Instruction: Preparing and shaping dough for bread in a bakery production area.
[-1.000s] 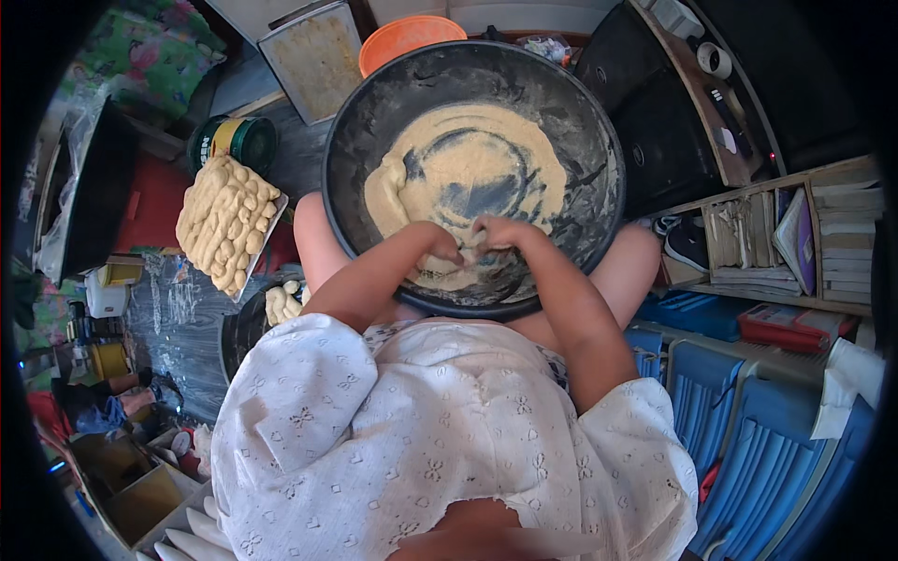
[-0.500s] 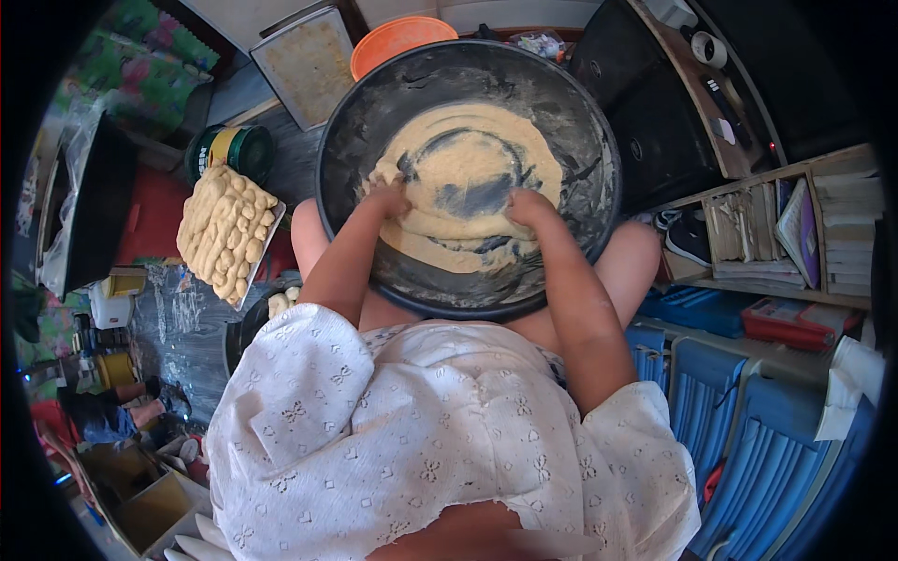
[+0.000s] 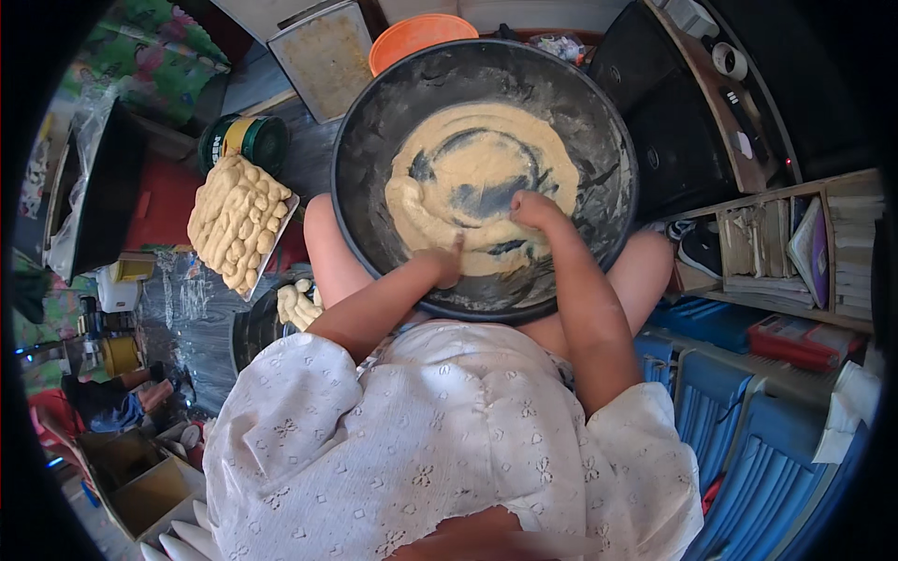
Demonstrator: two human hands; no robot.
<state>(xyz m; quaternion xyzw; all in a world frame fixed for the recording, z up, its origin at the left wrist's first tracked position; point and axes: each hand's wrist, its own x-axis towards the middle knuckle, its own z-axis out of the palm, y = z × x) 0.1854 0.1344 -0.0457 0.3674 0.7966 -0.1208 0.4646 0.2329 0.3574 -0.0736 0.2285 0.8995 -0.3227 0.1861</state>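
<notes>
A large black basin [image 3: 599, 140] between my knees holds beige powder [image 3: 496, 126], spread in rings, with a paler dough piece [image 3: 412, 206] along its left part. My left hand [image 3: 447, 262] is low in the basin, near that piece, one finger stretched out and no held object visible. My right hand [image 3: 533, 209] is at the right of the powder, fingers curled down; what they hold, if anything, is hidden. Left of the basin lie a tray piled with dough pieces [image 3: 238, 220] and a dark container [image 3: 248, 332] with more dough.
An orange basin [image 3: 421, 33] and metal tray [image 3: 318, 65] stand behind. A green tub [image 3: 257, 140] is at left. Shelves of papers [image 3: 748, 252] and blue plastic pieces [image 3: 711, 411] crowd the right; assorted containers [image 3: 122, 360] fill the lower left.
My hands were together low in the basin, then moved apart to its two sides. Since then my left hand has come down and rightward, while my right stays at the right.
</notes>
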